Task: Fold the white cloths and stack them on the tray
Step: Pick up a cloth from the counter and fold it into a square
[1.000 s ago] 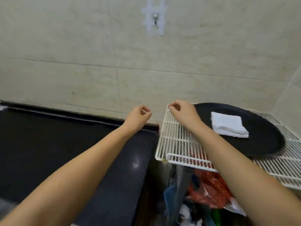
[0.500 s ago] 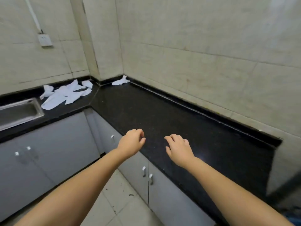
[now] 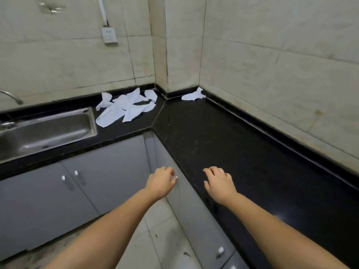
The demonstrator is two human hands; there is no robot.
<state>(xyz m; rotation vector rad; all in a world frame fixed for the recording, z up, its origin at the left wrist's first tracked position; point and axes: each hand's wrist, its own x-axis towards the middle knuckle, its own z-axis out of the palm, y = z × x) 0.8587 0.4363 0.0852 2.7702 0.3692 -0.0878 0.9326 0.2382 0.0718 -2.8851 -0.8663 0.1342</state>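
Along two walls of a tiled corner runs one L-shaped black stone countertop (image 3: 223, 144), glossy and speckled, with a raised black lip at the back. Beige wall tiles (image 3: 272, 55) rise behind both runs.

Left run, far side: one steel sink (image 3: 46, 131) set into the stone, with one curved tap spout (image 3: 11, 97) above its far left edge. One white wall socket (image 3: 109, 34) higher up, with a white conduit rising from it.

Below the counter: grey cabinet doors (image 3: 108, 171) with small pale knobs, four knobs plainly visible. Pale floor tiles (image 3: 161, 239) at the near foot of the cabinets.

White cloths, unfolded: one crumpled heap (image 3: 124, 107) on the left run, just right of the sink; how many pieces lie in it I cannot tell, as they overlap. One single crumpled cloth (image 3: 193, 95) lies apart on the right run, against the far wall near the corner. No tray is in view.

Hands, two, both bare and holding nothing. Left hand (image 3: 160, 182) is held out in front of the cabinet doors, fingers loosely curled, just off the counter's near edge. Right hand (image 3: 219, 183) is above the right run's near edge, palm down, fingers relaxed and slightly spread; whether it touches the stone I cannot tell. Both are well apart from the cloths.
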